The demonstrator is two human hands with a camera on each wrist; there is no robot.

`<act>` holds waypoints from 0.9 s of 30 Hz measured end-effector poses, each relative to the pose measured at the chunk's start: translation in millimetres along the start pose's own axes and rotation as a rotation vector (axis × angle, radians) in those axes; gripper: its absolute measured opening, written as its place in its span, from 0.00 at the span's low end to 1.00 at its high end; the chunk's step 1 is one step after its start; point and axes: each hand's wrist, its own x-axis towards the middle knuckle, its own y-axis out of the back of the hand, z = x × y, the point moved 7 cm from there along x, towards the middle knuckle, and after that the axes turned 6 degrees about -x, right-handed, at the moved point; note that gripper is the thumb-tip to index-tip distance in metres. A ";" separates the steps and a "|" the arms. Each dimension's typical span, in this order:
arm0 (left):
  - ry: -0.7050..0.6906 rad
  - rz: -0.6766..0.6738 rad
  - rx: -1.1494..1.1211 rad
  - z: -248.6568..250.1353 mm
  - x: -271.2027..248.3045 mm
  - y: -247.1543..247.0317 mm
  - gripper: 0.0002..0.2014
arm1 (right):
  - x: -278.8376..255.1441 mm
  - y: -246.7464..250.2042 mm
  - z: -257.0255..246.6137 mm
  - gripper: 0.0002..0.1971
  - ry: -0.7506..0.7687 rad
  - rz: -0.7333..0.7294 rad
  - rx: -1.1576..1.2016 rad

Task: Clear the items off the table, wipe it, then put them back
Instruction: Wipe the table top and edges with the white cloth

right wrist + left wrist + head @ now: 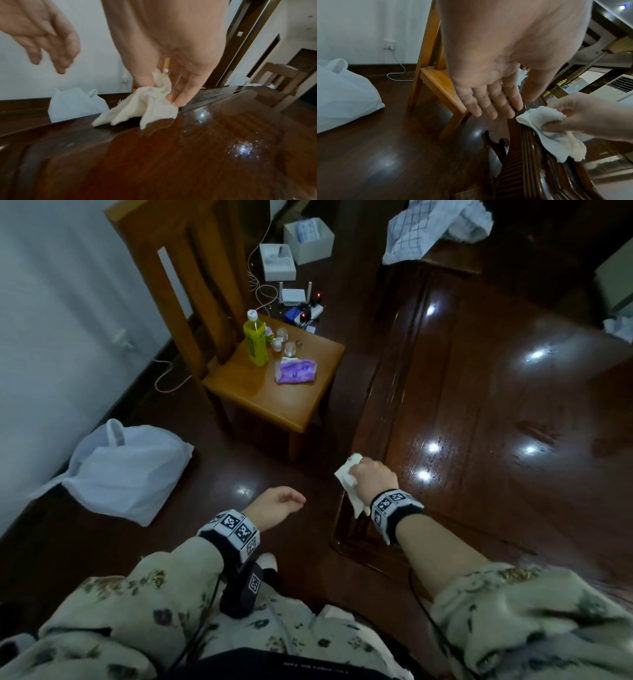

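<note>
Gripping cloth (348, 477) in right hand (373, 474) at table (479, 405) edge.

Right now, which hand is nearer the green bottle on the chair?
Left. The left hand hangs open below the chair's green bottle; the right hand grips the cloth at the table edge.

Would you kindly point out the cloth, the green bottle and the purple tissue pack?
cloth (150, 108), right wrist view, its bunched middle.
green bottle (255, 342), head view, its label.
purple tissue pack (296, 370), head view, its top face.
</note>
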 end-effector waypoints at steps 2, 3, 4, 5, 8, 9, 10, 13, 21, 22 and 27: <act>0.013 0.010 0.007 -1.8 2.4 7.2 0.07 | 1.3 -2.9 -2.4 0.17 -0.003 0.000 0.019; 0.018 0.010 0.021 -1.7 3.6 9.4 0.07 | -1.8 -7.4 -7.2 0.17 0.004 -0.004 0.027; 0.023 0.006 0.036 -1.7 5.6 10.4 0.06 | -7.3 -13.1 -13.9 0.16 0.016 -0.010 0.027; 0.025 -0.003 0.051 -1.3 8.2 9.9 0.06 | -14.7 -20.1 -21.6 0.16 0.032 -0.013 0.022; 0.018 -0.035 0.112 5.6 15.6 0.8 0.07 | -41.0 -39.6 -41.7 0.15 0.074 -0.023 0.041; 0.011 -0.048 0.123 9.5 18.2 -5.1 0.08 | -49.5 -43.4 -45.2 0.16 0.083 -0.025 0.043; 0.006 -0.063 0.132 12.9 20.2 -11.7 0.08 | -57.0 -46.7 -48.4 0.15 0.097 -0.029 0.033; -0.002 -0.127 0.163 19.6 20.3 -32.8 0.09 | -74.0 -54.9 -58.2 0.15 0.161 -0.063 -0.020; -0.001 -0.124 0.167 8.2 0.4 -60.2 0.10 | -103.5 -76.9 -55.1 0.14 0.244 -0.092 -0.079; 0.001 -0.115 0.171 5.1 -4.7 -63.8 0.10 | -107.1 -78.6 -50.8 0.14 0.243 -0.090 -0.086; 0.011 -0.022 0.130 -5.1 -25.3 -87.6 0.07 | -127.5 -97.4 -7.6 0.15 0.151 -0.080 -0.048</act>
